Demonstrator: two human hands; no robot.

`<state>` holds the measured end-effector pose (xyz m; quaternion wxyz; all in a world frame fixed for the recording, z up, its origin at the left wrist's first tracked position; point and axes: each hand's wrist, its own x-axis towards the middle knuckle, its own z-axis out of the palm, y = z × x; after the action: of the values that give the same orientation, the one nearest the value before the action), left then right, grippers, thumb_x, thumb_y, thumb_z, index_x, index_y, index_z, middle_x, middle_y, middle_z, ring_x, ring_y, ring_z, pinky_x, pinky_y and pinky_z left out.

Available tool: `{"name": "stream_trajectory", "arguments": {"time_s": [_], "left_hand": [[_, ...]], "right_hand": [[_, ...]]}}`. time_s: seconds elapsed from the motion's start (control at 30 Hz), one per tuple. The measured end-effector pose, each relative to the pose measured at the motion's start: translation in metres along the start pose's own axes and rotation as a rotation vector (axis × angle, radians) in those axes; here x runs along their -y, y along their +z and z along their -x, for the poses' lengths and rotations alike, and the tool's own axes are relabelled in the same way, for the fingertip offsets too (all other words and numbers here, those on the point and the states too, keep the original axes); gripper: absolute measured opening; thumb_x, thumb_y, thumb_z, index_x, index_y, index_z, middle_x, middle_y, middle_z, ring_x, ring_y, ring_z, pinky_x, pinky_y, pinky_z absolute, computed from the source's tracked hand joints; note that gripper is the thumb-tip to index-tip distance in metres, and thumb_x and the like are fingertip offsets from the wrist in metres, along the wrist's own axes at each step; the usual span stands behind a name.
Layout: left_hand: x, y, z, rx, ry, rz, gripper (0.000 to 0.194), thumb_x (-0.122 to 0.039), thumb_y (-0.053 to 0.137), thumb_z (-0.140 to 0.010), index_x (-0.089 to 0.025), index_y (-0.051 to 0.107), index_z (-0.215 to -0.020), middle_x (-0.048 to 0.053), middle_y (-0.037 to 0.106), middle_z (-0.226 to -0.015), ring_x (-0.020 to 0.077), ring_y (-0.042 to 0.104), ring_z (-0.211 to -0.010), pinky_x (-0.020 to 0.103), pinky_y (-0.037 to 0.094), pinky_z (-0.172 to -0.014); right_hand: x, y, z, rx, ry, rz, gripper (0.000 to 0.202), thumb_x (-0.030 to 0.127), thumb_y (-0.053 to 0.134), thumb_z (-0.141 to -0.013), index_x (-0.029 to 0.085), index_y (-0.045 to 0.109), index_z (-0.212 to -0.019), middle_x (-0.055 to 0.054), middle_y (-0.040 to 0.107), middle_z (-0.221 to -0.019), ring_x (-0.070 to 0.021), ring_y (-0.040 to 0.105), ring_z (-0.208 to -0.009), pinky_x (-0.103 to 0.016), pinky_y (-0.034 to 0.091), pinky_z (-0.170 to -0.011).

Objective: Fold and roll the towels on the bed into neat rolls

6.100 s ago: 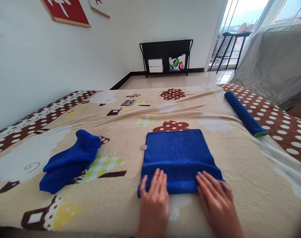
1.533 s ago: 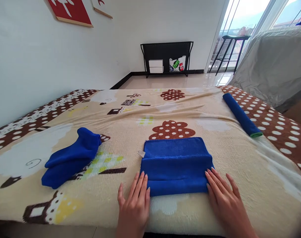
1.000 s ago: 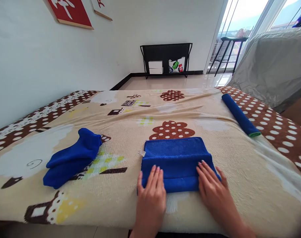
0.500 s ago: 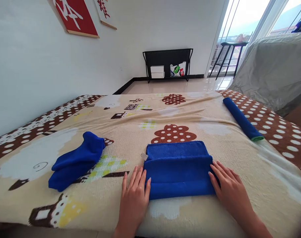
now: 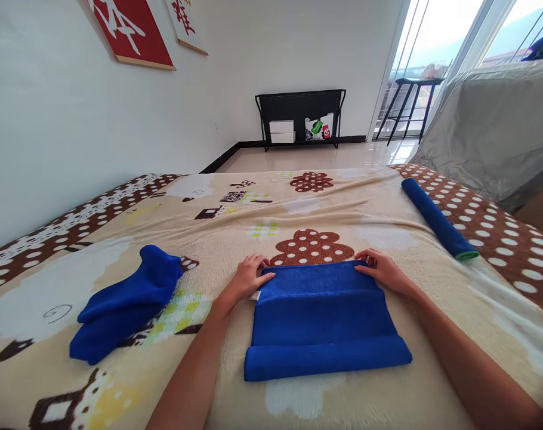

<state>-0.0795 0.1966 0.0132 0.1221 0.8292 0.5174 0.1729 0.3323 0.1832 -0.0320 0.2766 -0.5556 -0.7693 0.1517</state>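
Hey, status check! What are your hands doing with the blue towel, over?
Left hand and right hand grip the far corners of the folded blue towel. Towel flat on blanket, near edge rolled. Crumpled towel left, rolled towel right, both apart.

Blue towel [image 5: 323, 319], plush, folded flat into a rough rectangle, lying on the bed [image 5: 298, 209] just in front of the brown dotted flower print [image 5: 311, 246]. Near edge is doubled into a thick rolled band across the full width; a crease runs across the middle. Far edge lies straight, touching the flower print's lower rim. Small white tag sticks out at the far left corner. Far corners are pinched, one by each hand.
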Motion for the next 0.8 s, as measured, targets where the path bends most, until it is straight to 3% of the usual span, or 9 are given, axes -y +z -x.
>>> {"name": "stream_trajectory", "arguments": {"time_s": [0.17, 0.8], "left_hand": [[0.0099, 0.0033, 0.0072, -0.015, 0.030, 0.118, 0.020, -0.036, 0.056, -0.092, -0.024, 0.070, -0.098, 0.004, 0.069, -0.102, 0.0204, 0.060, -0.101, 0.036, 0.046, -0.094], [0.0102, 0.0101, 0.0002, -0.127, -0.057, 0.237, 0.025, -0.039, 0.053, -0.094, -0.021, 0.070, -0.093, 0.004, 0.068, -0.094, 0.0177, 0.063, -0.089, 0.031, 0.049, -0.083]], "right_hand": [[-0.0020, 0.0037, 0.0079, -0.033, 0.038, -0.043, 0.034, 0.051, 0.055, -0.090, 0.022, 0.071, -0.097, -0.003, 0.066, -0.084, -0.0159, 0.059, -0.073, -0.031, 0.048, -0.072], [0.0028, 0.0047, 0.0035, -0.175, 0.099, -0.057, 0.030, 0.050, 0.054, -0.092, 0.028, 0.075, -0.096, -0.002, 0.068, -0.084, -0.0165, 0.061, -0.077, -0.032, 0.048, -0.074]]}}
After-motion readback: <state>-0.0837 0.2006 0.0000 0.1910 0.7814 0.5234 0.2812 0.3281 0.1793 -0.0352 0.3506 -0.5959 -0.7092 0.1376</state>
